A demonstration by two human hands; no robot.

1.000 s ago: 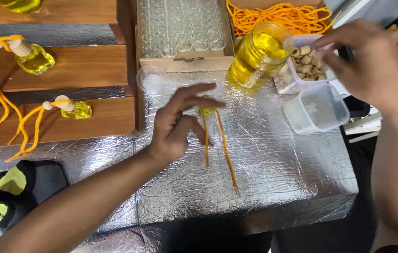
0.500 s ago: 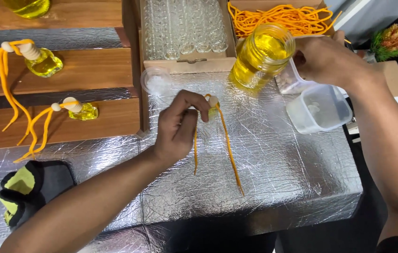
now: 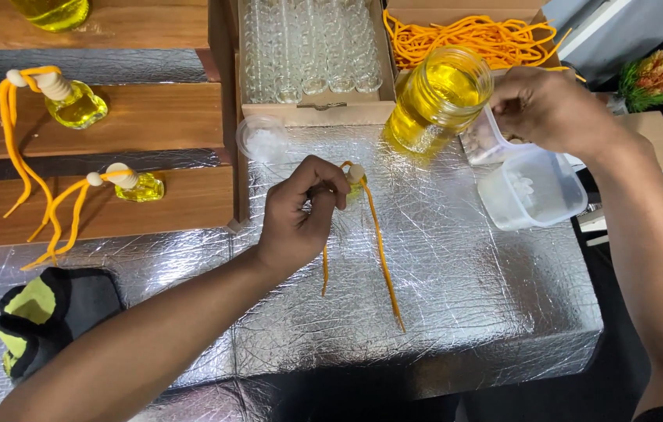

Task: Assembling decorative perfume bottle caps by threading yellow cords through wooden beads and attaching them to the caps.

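My left hand (image 3: 300, 215) is closed around a small glass bottle with a pale round cap (image 3: 355, 173) and an orange cord (image 3: 382, 250) that trails down over the silver foil tabletop (image 3: 464, 297). My right hand (image 3: 554, 109) reaches into a clear plastic tub (image 3: 481, 144) at the right; whether it grips anything there is hidden. A large glass jar of yellow liquid (image 3: 433, 98) stands just left of that hand. A second clear tub (image 3: 534, 187) sits in front of it.
Two finished bottles with orange cords (image 3: 73, 101) (image 3: 132, 186) rest on wooden steps (image 3: 151, 117) at the left. A cardboard box of empty glass vials (image 3: 312, 47) and a box of orange cords (image 3: 472, 31) stand behind. A small clear lid (image 3: 262, 141) and black-and-green gloves (image 3: 42, 316) lie nearby.
My left hand has closed on the small bottle and lifted its top end, cord hanging. My right hand moved down from above the tubs into the farther tub.
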